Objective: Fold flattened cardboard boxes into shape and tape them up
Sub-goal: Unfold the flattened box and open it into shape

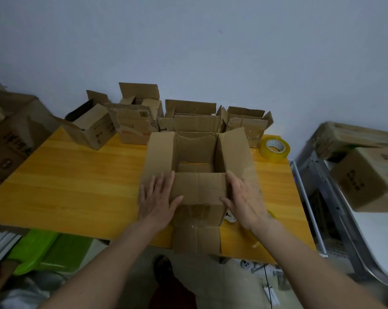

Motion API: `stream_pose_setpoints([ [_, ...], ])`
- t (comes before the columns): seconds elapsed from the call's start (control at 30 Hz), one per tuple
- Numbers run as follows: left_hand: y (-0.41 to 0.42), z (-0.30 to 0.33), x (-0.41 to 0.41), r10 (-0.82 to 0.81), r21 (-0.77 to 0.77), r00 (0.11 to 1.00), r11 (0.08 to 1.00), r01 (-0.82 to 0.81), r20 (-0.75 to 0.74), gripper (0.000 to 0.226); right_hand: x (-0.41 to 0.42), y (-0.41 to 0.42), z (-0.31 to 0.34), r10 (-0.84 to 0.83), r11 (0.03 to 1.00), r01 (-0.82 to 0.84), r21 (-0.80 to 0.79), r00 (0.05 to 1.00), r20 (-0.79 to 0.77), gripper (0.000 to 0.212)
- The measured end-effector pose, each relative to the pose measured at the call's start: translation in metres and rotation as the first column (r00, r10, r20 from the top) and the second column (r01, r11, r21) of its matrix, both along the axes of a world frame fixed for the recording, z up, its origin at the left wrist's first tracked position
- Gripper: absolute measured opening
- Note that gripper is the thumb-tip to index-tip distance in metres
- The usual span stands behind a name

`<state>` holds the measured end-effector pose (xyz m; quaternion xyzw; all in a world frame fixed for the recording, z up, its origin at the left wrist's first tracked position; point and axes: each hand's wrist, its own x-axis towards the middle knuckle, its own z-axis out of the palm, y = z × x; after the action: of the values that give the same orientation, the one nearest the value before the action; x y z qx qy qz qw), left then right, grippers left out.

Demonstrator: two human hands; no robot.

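**Open box between two flat hands**

An open-topped cardboard box [197, 175] stands at the near edge of the yellow wooden table [77, 175]. The left hand [158, 200] and right hand [244, 201] lie with straight fingers against its left and right side flaps, gripping nothing. A roll of clear tape [275, 148] sits far right, beside four opened boxes [188, 121] along the wall.
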<state>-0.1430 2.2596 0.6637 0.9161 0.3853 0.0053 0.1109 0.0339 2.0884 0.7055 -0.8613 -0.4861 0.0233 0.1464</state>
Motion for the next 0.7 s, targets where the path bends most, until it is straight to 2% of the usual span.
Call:
stream_pose_setpoints([
  [0.07,0.006,0.0,-0.003,-0.032,-0.007,0.999,0.999,0.032,-0.041,0.067,0.001,-0.001,-0.002,0.018,1.0,-0.018,-0.007,1.0,0.015,0.075],
  [0.2,0.015,0.0,-0.002,-0.053,-0.043,0.992,0.998,0.049,-0.115,0.064,0.001,0.009,-0.005,0.092,0.994,-0.083,-0.073,0.989,0.118,0.047],
  [0.37,0.023,0.006,0.019,-0.027,-0.018,0.985,1.0,0.025,-0.173,0.071,0.011,0.02,-0.005,0.077,0.996,-0.075,-0.055,0.997,0.021,0.046],
  [0.43,0.025,0.008,0.026,-0.04,-0.021,0.984,0.999,0.037,-0.174,0.078,0.018,0.026,-0.001,0.059,0.993,-0.063,-0.098,0.997,-0.043,0.057],
  [0.53,0.026,0.009,0.028,-0.092,0.003,0.982,0.996,0.094,-0.164,0.085,0.035,0.044,0.009,0.0,0.988,-0.018,-0.154,0.993,-0.12,0.09],
  [0.6,0.029,0.01,0.027,-0.109,0.01,0.981,0.994,0.112,-0.163,0.088,0.049,0.064,0.017,-0.071,0.993,0.052,-0.102,0.98,-0.185,0.105],
  [0.7,0.03,0.011,0.027,-0.118,0.018,0.978,0.992,0.123,-0.174,0.096,0.074,0.103,0.029,-0.238,0.967,0.254,0.031,0.937,-0.255,0.111],
])
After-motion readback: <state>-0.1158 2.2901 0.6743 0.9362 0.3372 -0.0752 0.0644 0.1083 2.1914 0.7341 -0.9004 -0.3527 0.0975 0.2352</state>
